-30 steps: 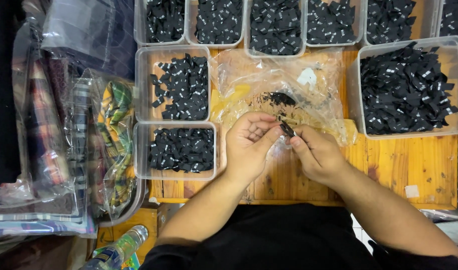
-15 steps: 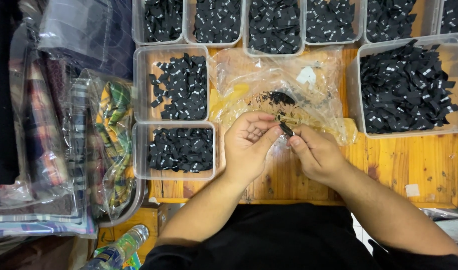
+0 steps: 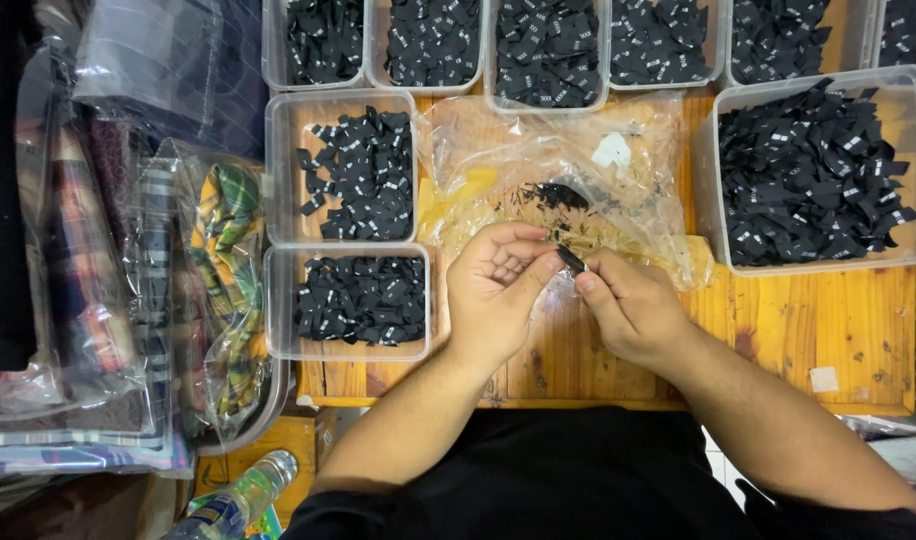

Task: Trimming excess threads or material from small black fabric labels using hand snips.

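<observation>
On the wooden table point(image 3: 778, 330), ringed by plastic tubs point(image 3: 278, 170), your left hand point(image 3: 493, 290) and right hand point(image 3: 628, 305) pinch one small black label point(image 3: 570, 259) at centre frame. It looks light, limp and slippery; grip its ends.
</observation>
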